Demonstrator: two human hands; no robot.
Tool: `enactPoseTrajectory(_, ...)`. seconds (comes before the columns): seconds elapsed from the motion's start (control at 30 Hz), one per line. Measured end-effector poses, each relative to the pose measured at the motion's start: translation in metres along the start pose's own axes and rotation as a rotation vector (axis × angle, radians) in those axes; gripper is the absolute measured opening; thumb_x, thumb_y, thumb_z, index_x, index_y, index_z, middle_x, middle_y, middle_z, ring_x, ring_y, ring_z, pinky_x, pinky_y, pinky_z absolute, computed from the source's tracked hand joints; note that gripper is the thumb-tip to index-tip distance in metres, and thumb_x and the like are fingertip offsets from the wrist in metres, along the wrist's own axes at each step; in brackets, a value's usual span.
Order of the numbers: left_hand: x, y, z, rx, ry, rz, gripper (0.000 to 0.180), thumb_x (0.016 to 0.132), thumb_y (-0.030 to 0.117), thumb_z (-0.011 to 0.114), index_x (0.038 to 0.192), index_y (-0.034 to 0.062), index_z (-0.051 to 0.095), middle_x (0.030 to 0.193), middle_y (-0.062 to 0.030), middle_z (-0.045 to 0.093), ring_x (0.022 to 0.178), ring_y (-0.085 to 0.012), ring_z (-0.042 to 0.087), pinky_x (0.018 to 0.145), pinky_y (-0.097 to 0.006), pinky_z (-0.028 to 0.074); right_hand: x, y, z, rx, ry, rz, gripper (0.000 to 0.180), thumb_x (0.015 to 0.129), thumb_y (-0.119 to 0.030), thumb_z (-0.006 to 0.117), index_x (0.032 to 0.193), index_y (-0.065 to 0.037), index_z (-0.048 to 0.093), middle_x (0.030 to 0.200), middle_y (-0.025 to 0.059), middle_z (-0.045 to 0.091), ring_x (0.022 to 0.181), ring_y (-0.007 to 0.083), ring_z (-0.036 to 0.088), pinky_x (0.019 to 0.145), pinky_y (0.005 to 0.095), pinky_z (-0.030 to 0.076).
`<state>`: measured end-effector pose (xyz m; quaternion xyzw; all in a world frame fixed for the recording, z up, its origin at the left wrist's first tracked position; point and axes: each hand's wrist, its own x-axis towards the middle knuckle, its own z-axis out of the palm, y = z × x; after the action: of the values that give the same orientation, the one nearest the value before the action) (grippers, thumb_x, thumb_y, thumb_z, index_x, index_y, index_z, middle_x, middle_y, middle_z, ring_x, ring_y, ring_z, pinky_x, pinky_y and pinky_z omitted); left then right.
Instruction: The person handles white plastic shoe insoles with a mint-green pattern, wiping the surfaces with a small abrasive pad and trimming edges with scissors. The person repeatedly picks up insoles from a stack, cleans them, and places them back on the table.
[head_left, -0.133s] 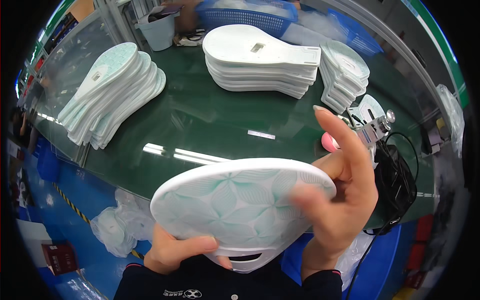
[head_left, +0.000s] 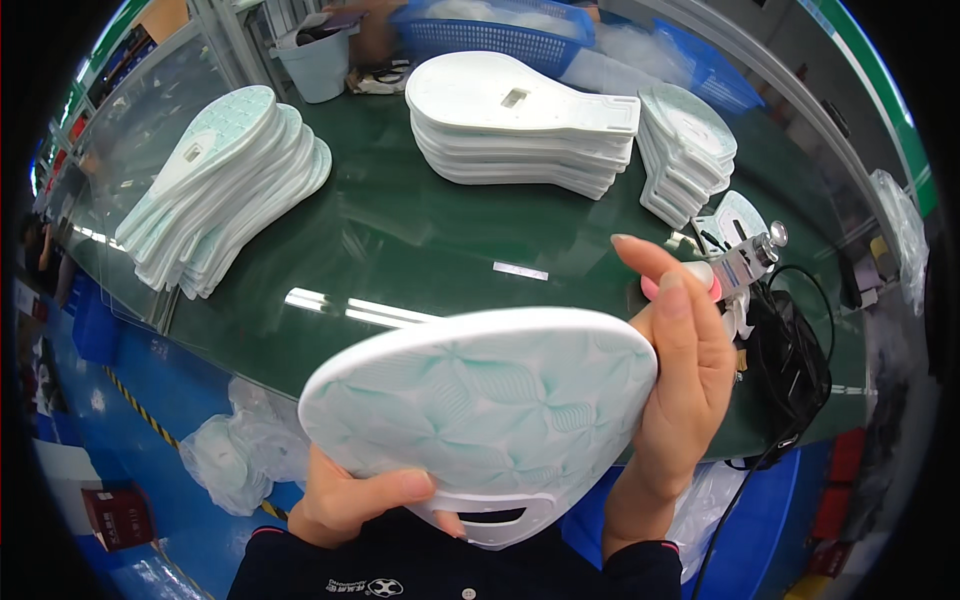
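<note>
Close in front of me is a white plastic panel (head_left: 480,400) with a rounded far end and a pale green petal pattern. A slot opens near its narrower end, towards my body. My left hand (head_left: 350,500) grips the panel beside this slot, thumb on the patterned face and a fingertip showing through the slot. Along the panel's right rim is my right hand (head_left: 685,370), its thumb raised off the face and its index finger stretched out. The other fingers of that hand are partly hidden, and it does not grip the panel.
Similar panels lie in stacks at left (head_left: 225,190), far middle (head_left: 520,120) and far right (head_left: 690,140) on the dark green table (head_left: 400,245). A clear bottle with a metal top (head_left: 745,262) and a black bag (head_left: 790,370) are at right. Blue baskets (head_left: 490,35) line the back.
My right thumb has lifted from the panel's face and now points up near the index finger. The panel's right side has shifted slightly left.
</note>
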<state>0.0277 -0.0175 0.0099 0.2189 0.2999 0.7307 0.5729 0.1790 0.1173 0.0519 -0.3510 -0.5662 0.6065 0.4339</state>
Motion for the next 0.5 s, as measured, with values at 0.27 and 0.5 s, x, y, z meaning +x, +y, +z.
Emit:
enactPoseTrajectory(0.27, 0.007, 0.006, -0.006, 0.105, 0.042, 0.116, 0.069, 0.068, -0.001, 0.054, 0.123, -0.0148, 0.016, 0.108, -0.0386, 0.041, 0.051, -0.0372, 0.060, 0.034, -0.038, 0.052, -0.034, 0.084, -0.041, -0.095, -0.499, 0.322, 0.054, 0.071, -0.009, 0.068, 0.118, 0.003, 0.047, 0.115, 0.0114, 0.052, 0.105, 0.0193, 0.049, 0.089, 0.0308, 0.038)
enactPoseTrajectory(0.5, 0.012, 0.007, -0.006, 0.051, -0.060, 0.042, 0.063, 0.073, -0.004, 0.055, 0.128, -0.0046, 0.023, 0.118, -0.0239, 0.042, 0.095, -0.0317, 0.055, 0.057, -0.037, 0.057, -0.065, 0.111, -0.032, 0.489, -0.806, 0.053, 0.087, 0.057, -0.016, 0.081, 0.127, 0.005, 0.033, 0.127, 0.0134, 0.040, 0.115, 0.0212, 0.040, 0.096, 0.0329, 0.030)
